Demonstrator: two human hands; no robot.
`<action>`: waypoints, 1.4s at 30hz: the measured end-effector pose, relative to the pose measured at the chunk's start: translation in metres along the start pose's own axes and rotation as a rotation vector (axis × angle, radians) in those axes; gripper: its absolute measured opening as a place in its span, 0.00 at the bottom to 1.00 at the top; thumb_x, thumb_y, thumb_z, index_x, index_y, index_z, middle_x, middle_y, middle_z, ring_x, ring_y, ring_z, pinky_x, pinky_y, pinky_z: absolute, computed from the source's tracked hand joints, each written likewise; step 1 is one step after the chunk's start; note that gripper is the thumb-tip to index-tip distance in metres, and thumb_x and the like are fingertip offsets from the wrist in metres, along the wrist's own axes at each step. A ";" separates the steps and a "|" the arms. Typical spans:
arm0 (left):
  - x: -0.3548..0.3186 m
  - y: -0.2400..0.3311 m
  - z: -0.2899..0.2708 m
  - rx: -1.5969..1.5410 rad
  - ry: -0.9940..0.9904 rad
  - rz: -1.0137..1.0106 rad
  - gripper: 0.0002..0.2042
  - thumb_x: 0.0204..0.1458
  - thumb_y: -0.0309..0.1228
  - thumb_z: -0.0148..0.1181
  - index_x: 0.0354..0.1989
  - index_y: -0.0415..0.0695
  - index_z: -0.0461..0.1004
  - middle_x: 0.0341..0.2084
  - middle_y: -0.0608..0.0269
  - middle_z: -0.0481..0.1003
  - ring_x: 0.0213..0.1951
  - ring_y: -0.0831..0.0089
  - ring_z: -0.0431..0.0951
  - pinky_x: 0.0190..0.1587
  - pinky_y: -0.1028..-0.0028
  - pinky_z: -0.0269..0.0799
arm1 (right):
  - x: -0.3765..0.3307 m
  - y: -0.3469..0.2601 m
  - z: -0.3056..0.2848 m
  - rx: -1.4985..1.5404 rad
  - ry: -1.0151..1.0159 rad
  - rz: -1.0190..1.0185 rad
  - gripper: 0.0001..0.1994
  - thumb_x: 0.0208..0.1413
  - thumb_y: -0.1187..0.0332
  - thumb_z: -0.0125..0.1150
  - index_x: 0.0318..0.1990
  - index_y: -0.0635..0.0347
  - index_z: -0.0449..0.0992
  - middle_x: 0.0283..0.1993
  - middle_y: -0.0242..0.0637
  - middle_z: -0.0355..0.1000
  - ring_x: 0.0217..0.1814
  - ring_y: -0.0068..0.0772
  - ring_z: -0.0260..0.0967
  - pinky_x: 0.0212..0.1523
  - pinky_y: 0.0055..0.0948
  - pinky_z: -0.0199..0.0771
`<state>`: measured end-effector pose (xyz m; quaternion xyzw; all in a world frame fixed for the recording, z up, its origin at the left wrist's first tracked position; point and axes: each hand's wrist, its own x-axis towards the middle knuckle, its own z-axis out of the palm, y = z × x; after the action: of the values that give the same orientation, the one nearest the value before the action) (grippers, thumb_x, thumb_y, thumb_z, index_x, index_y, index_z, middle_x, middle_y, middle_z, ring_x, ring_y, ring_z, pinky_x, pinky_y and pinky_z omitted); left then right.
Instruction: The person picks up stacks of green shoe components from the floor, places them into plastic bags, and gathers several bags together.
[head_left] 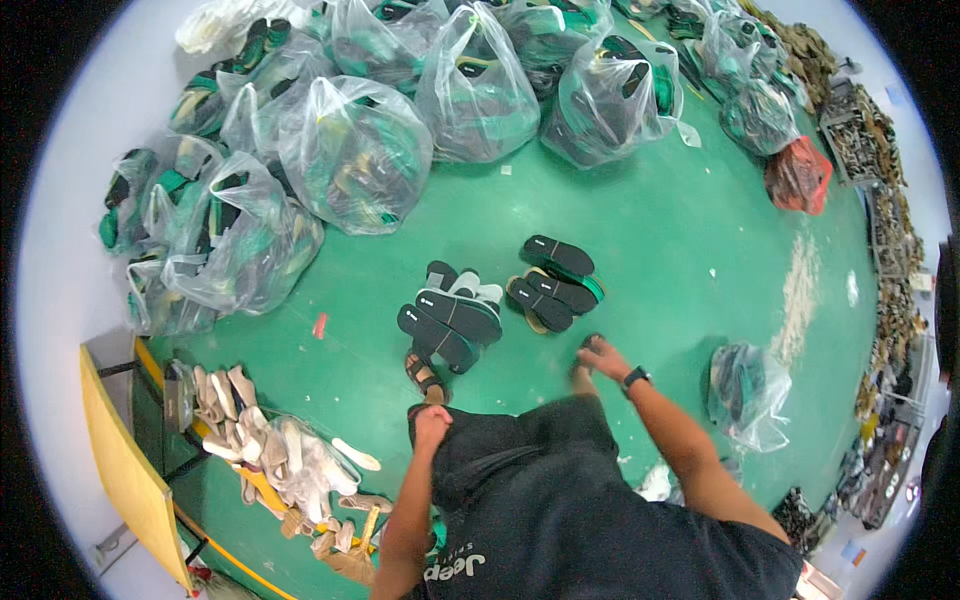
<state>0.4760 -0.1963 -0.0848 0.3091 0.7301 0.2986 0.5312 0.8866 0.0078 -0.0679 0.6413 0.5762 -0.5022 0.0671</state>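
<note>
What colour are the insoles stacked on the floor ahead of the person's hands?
Black insoles, some edged green, on the green floor; head view.

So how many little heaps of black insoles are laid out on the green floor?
2. One heap of insoles lies ahead of the left hand; the other heap lies beyond the right hand. Bags may hide more.

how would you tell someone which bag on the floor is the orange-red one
Start from the green floor and follow the row of clear plastic bags along its far side toward the right. Near the right edge sits the orange-red bag, beside racks of small parts. It is the only coloured bag; every other one is clear.
</note>
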 end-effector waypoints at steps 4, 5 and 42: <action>0.053 -0.007 -0.130 0.317 -0.273 0.189 0.03 0.31 0.26 0.50 0.12 0.42 0.69 0.13 0.57 0.69 0.18 0.64 0.69 0.23 0.69 0.65 | -0.029 -0.045 0.092 -0.016 0.258 -0.151 0.29 0.41 0.63 0.54 0.53 0.66 0.57 0.44 0.51 0.66 0.41 0.40 0.69 0.40 0.34 0.68; 0.062 -0.010 -0.165 0.381 -0.238 0.200 0.03 0.31 0.27 0.51 0.12 0.43 0.70 0.13 0.56 0.69 0.18 0.63 0.69 0.23 0.68 0.65 | -0.042 -0.066 0.104 0.075 0.270 -0.204 0.28 0.41 0.65 0.54 0.52 0.66 0.59 0.41 0.50 0.68 0.38 0.38 0.70 0.37 0.33 0.70; 0.919 0.602 0.008 0.539 -0.065 0.758 0.20 0.38 0.38 0.58 0.39 0.40 0.71 0.33 0.55 0.71 0.36 0.62 0.69 0.42 0.69 0.62 | 0.304 -0.284 0.188 -0.480 -0.101 0.091 0.41 0.24 0.64 0.67 0.53 0.63 0.58 0.56 0.48 0.55 0.59 0.45 0.51 0.54 0.44 0.51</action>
<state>0.3391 0.8905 -0.1700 0.6903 0.6002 0.2615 0.3079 0.4998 0.1793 -0.2392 0.6064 0.6454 -0.3787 0.2690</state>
